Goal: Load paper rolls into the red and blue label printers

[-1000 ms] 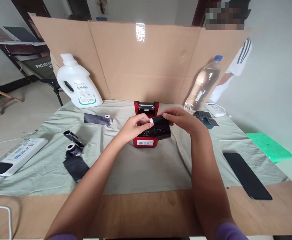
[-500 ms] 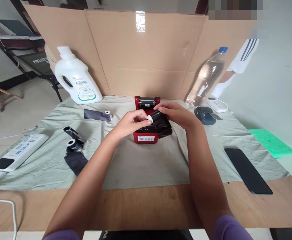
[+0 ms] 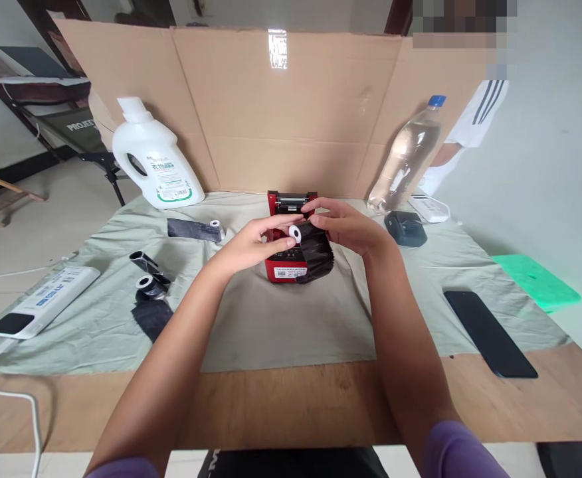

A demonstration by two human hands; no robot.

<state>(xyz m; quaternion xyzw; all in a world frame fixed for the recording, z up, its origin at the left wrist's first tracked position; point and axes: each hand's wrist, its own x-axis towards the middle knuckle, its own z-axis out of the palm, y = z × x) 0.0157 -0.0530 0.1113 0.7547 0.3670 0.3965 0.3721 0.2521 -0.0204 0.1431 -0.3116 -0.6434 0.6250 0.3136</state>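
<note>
Black film had swung farther across the red device, its roll grasped by fingertips of the left hand and right hand.

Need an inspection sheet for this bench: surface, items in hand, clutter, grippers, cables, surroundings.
Surface: wrinkled grey-green cloth over wooden tabletop.
Items in hand: black roll with white core, partly unwound, before red device.
Clutter: dark rolls at left, phone at right, detergent bottle and clear bottle at back.
Grippers: none, bare hands; left hand at the core end, right hand on the roll's other end.
Cables: white cable at left, attached to white device.
Surroundings: cardboard panel behind; striped sleeve of another person beyond.
</note>
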